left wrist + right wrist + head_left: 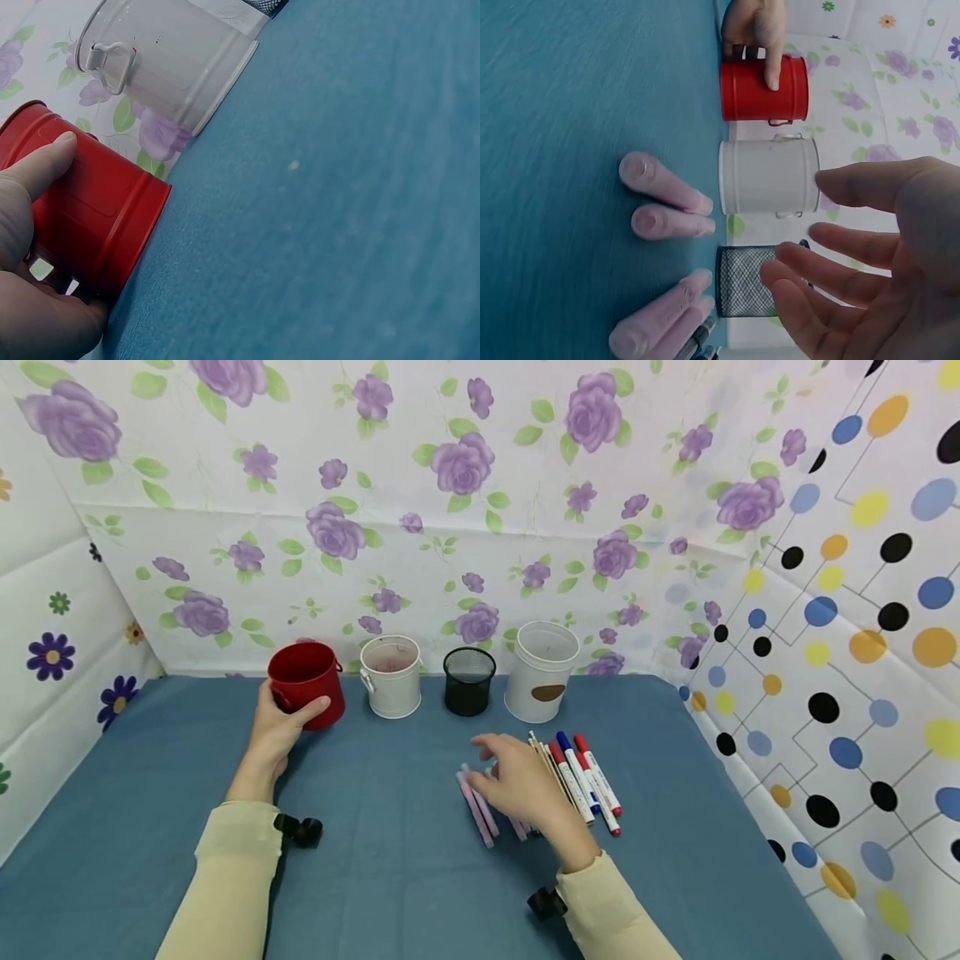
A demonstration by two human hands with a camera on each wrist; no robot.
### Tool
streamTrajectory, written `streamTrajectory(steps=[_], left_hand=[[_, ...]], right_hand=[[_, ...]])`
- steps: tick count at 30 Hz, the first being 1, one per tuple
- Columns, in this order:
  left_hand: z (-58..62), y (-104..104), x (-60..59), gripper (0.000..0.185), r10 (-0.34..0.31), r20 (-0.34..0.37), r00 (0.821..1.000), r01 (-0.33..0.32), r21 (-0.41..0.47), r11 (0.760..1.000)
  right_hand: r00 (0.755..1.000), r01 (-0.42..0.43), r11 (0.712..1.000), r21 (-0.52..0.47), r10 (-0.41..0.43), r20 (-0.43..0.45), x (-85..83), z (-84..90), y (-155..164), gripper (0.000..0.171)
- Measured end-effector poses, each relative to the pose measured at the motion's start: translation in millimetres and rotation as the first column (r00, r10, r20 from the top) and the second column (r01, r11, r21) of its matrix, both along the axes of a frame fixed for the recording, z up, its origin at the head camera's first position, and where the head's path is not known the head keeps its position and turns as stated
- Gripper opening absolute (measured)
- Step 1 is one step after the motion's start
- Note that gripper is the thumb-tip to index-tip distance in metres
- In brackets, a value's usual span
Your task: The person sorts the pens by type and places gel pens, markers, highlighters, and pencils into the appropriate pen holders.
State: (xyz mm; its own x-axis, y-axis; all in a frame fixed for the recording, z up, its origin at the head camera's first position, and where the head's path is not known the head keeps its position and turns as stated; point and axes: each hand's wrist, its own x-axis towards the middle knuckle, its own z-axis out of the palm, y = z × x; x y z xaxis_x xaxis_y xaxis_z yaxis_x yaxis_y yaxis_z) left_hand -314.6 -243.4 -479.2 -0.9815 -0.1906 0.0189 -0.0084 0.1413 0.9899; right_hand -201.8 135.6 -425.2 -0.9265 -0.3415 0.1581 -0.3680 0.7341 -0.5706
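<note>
A small red metal bucket (324,692) at the back left is gripped by my left hand (272,735), thumb across its front and fingers at its far side. In the left wrist view the bucket's base is right at the blue cloth. My right hand (521,781) hovers with spread, loosely bent fingers and nothing in its grasp. Beneath and beside that hand lie several lilac highlighters (474,810), some partly hidden by it. To its right are red and blue markers (579,777) and thin wooden sticks (536,743), side by side on the cloth.
Along the back stand a white bucket (395,692), a black mesh pen cup (468,693) and a taller white bucket (528,693) with a brown patch. Flowered cloth (412,468) hangs behind them. A dotted cloth (855,635) hangs at the right. Blue cloth (390,877) covers the table.
</note>
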Motion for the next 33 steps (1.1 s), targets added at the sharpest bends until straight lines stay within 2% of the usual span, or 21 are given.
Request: streamTrajectory(steps=[6,15,21,33], left_hand=[[-1.4,-1,0.1,0.105,-0.002,-0.002,1.0,0.002,-0.013,1.0],[-0.7,1,0.1,0.106,-0.003,0.001,1.0,0.003,-0.016,1.0],[0.5,-1,2.6,0.105,0.012,0.007,1.0,-0.012,-0.021,1.0],[0.0,2,1.0,0.104,0.004,-0.002,1.0,-0.004,-0.022,1.0]], right_hand=[[0.999,-0.017,0.998,0.065,0.014,0.052,-3.0,-5.6,-10,0.031],[0.994,0.052,0.992,0.116,-0.062,0.085,0.5,-14.1,-19,0.025],[0.99,0.057,0.986,0.158,-0.077,0.119,2.2,-16.3,-24,0.025],[0.992,0.068,0.97,0.234,-0.092,0.092,5.3,-21.9,-28,0.018]])
